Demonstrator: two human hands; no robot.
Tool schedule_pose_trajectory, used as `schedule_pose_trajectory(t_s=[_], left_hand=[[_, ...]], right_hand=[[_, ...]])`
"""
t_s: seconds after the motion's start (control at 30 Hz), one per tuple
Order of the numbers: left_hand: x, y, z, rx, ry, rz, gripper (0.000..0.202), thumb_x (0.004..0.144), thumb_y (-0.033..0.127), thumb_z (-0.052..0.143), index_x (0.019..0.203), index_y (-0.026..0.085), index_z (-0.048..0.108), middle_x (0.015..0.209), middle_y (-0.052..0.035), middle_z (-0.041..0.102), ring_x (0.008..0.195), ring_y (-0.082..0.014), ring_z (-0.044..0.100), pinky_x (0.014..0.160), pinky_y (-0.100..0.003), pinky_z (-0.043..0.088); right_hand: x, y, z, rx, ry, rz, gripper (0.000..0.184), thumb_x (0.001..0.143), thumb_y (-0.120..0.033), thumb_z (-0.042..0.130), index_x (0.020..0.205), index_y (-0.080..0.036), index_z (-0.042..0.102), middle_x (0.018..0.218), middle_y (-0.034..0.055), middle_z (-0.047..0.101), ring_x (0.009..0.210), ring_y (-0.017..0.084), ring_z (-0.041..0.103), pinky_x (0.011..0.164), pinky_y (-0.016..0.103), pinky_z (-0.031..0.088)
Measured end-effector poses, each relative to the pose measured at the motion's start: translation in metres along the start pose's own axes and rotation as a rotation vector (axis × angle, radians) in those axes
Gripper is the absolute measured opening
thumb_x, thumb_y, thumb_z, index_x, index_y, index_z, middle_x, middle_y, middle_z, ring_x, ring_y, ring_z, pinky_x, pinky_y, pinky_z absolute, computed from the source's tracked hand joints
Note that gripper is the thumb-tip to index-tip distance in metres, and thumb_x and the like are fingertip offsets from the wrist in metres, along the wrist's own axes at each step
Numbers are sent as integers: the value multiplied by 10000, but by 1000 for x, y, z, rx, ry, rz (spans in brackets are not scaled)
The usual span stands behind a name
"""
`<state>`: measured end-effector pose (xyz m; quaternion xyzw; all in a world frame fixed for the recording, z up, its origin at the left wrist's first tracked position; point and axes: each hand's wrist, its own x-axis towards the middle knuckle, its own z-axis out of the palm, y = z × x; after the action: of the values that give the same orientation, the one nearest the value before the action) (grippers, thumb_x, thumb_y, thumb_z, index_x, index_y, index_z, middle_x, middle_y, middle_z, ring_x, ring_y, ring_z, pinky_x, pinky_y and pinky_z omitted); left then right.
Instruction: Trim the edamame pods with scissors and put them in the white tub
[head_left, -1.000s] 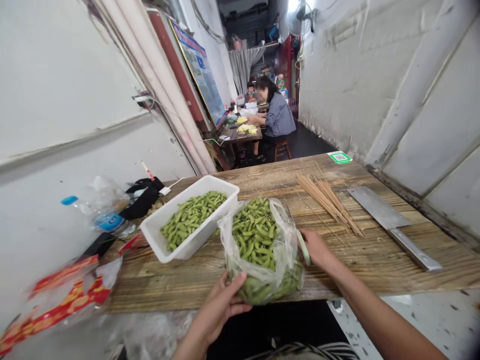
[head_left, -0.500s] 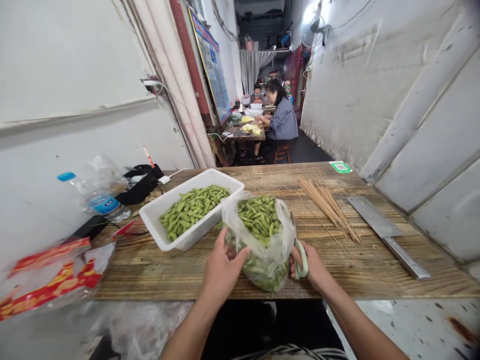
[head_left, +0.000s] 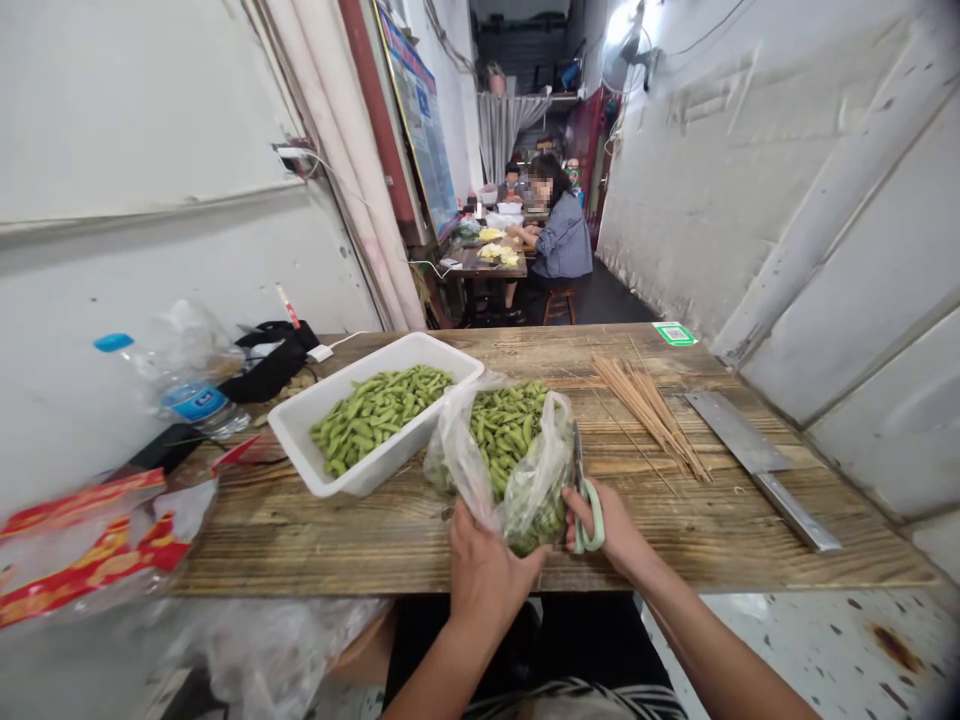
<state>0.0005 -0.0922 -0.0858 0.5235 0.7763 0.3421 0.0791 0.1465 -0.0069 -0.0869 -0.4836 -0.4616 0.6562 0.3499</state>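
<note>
A clear plastic bag [head_left: 457,445] full of green edamame pods [head_left: 506,425] stands open-mouthed at the table's front. My left hand [head_left: 487,570] grips its near side, thumb pointing right, some fingertips hidden behind the plastic. My right hand [head_left: 611,525] has its fingers in the pale green handles of a pair of scissors [head_left: 595,520]; the blades point away from me along the bag's right side. Just behind the bag on the left is a white plastic tub [head_left: 360,490], partly filled with more edamame pods [head_left: 382,410].
Thin wooden skewers [head_left: 649,410] lie right of the bag. Further right rests a cleaver [head_left: 757,455]. A water bottle [head_left: 196,400], a black bag [head_left: 274,365] and red-printed packaging [head_left: 97,540] occupy the left side. Two people sit at a farther table [head_left: 480,265].
My left hand has shifted from the bag's left side round to its near side, and the bag's mouth has changed shape. The scissors stay in my right hand.
</note>
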Motion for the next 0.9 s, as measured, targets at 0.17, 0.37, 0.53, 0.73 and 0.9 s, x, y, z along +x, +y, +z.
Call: schedule_pose_trajectory(t_s=[0.17,0.37,0.53,0.73,0.9], left_hand=[[23,12,4,-127,61,9,918,607,198,680,1438,133,296,1365,-195,397,1255,-355,451,1057,-468,378],[49,18,-38,-165,97,0,762,660,236,671,1378,202,420,1313,-124,520,1249,-305,473,1085,-428,357],[42,8,-36,-120,47,57,673,717,221,609,1363,159,429,1337,-159,515,1266,-310,468,1084,-452,352],[17,12,-60,156,153,334,621,789,368,621,1349,171,439,1389,-187,444,1299,-370,397,1038,-555,363],[26,46,-64,250,159,717,550,812,315,624,1319,176,463,1360,-163,504,1315,-321,400,1110,-507,278]], right_hand=[[-6,-3,-4,29,-74,0,428,663,-519,708,844,-209,476,536,-84,534,372,110,516,377,253,498],[-15,-3,-27,73,-107,17,438,701,-524,672,954,-200,519,543,-87,514,379,111,494,356,235,456],[-13,0,-33,89,-90,24,438,703,-543,688,925,-202,524,534,-86,514,366,101,478,340,222,444],[-5,-6,-47,95,-30,15,412,754,-576,647,751,-190,507,550,-51,555,372,93,506,356,219,457],[-7,-14,-49,94,-11,-10,420,775,-594,620,756,-193,498,551,-54,548,374,94,508,355,220,465]])
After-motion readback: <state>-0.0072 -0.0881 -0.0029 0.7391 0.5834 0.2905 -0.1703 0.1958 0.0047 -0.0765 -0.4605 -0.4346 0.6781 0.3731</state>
